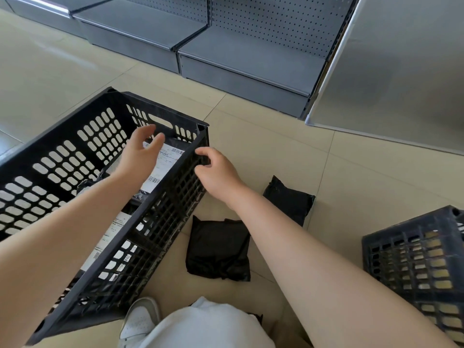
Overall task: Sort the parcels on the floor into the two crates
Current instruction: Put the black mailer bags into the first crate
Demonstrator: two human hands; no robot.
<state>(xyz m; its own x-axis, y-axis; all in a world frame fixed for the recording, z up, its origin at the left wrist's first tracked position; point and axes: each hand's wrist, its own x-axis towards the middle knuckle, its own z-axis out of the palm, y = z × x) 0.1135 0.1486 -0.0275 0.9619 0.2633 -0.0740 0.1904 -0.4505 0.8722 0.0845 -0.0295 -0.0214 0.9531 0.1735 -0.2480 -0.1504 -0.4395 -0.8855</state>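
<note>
A long black slotted crate [75,151] stands on the floor at the left, holding several black parcels with white labels; one labelled parcel [163,164] lies at its far end. My left hand [140,151] hovers over that parcel inside the crate, fingers spread and holding nothing. My right hand [216,169] is at the crate's right rim, fingers loosely curled, empty. Two black parcels lie on the floor: one [218,249] beside the crate, another [288,199] further right. A second dark crate [416,252] stands at the right edge.
Grey metal shelving bases [241,64] run along the back, and a tall metal panel [391,71] stands at the right. My white shoe [139,320] and light-clothed knee [206,325] are at the bottom. The floor is beige tile.
</note>
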